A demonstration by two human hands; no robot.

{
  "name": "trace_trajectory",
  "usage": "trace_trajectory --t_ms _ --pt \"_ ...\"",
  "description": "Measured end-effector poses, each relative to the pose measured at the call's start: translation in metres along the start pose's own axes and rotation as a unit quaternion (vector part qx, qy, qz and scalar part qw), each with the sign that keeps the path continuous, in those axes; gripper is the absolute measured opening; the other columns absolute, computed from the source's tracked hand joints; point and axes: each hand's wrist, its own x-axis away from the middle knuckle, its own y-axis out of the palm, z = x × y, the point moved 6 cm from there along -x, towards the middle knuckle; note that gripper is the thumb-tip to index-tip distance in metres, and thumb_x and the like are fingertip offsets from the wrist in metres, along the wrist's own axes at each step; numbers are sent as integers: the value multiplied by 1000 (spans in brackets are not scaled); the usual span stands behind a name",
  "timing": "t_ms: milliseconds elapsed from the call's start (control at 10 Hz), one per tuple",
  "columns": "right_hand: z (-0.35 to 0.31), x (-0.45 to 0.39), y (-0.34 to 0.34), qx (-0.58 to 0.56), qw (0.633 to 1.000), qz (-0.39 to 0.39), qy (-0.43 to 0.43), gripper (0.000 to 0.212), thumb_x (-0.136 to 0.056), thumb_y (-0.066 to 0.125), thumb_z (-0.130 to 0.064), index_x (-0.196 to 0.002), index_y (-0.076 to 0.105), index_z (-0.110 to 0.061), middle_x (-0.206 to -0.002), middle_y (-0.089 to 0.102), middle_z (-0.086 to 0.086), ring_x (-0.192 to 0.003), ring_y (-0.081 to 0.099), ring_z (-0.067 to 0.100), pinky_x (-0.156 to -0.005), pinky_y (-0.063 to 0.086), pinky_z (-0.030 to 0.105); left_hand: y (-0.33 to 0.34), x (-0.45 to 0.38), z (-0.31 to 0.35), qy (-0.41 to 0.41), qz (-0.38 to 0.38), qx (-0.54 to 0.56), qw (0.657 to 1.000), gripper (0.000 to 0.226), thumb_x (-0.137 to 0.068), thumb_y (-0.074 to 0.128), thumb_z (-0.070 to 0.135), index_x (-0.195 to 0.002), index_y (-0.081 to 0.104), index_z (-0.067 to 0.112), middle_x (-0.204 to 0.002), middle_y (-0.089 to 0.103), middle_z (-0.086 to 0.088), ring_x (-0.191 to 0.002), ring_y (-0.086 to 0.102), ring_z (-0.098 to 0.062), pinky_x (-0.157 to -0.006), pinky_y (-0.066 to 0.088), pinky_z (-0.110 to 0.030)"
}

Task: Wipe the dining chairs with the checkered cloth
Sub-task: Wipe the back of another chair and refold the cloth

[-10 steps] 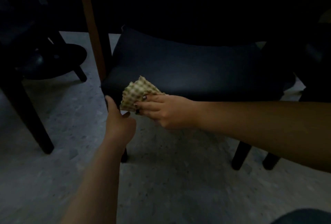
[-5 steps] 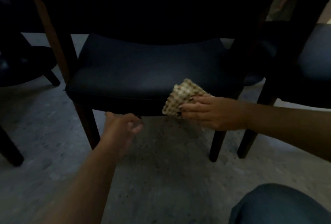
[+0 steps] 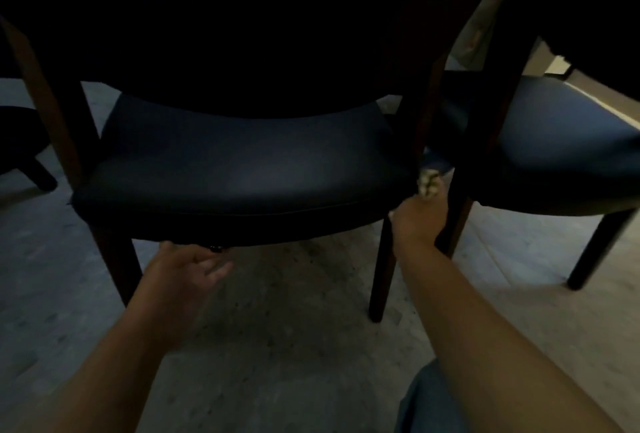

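Because I'm working round the seat's (image 3: pixel 242 169) right corner, my right hand (image 3: pixel 417 221) grips the bunched cloth (image 3: pixel 428 184) against the chair's side there, between the two chairs. My left hand (image 3: pixel 183 268) hangs empty, fingers loose, beneath the front edge.

1. There is one view only, from a camera worn on the person's head, so no second view shares any part of the scene.
2. It sits low, about level with the chair seat (image 3: pixel 242 162), and looks forward and down across the seat's front edge to the floor (image 3: pixel 284 321).
3. It is near: both forearms reach in from the bottom edge, and a knee (image 3: pixel 429 405) shows at the lower right.
4. The wide lens bends the chair legs and takes in a second chair (image 3: pixel 561 152) at the right edge.
5. The upper part is too dark to read.
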Motion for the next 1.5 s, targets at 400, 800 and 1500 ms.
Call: trace_trajectory --t_ms 400,800,1500 --pt "6 115 62 35 991 -26 123 73 -92 41 0 -152 0 -10 -158 10 10 -139 24 24 -115 18 30 -24 5 14 3 -35 -38 999 82 -85 32 -16 -154 14 24 -144 46 -15 -125 54 -28 -106 38 -48" --pt "-8 229 85 -174 923 -265 218 34 -94 42 -2 -86 70 -18 -81 72 4 -75 68 20 -68 56 34 -13 -1 23 -55 -67 -34 996 64 -100 41 23 -155 7 21 -145 34 -22 -139 34 -32 -113 30 -51" --pt "-133 249 278 360 558 -425 -615 51 -94 44 -6 -144 34 -8 -145 39 8 -129 38 26 -97 38 38 -41 -26 44 52 84 -79 992 54 -105 33 37 -153 14 26 -155 32 -7 -140 35 -32 -111 29 -52"
